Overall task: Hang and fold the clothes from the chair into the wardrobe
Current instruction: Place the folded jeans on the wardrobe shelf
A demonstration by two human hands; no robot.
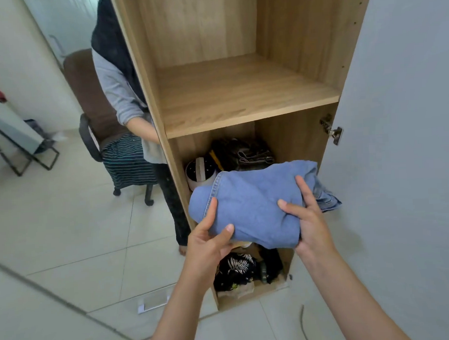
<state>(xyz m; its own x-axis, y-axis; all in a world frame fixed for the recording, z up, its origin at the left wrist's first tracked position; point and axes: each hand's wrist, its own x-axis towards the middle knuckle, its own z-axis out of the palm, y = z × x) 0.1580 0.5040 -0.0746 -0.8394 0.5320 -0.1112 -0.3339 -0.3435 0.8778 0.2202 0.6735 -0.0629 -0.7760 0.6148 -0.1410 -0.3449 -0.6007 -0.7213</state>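
Observation:
A folded blue denim garment hangs in the air in front of the wooden wardrobe, level with its lower compartment. My left hand grips its near left edge, thumb on top. At the bundle's right end my right hand holds it with fingers curled over the top. The wardrobe's middle shelf is bare wood. A brown office chair stands to the left with a dark striped garment draped over its seat.
Another person in a grey top stands beside the chair, partly hidden by the wardrobe's side. Dark bags and a white pot fill the lower compartment; patterned clothes lie at the bottom. The open door is on the right. A folding rack stands far left.

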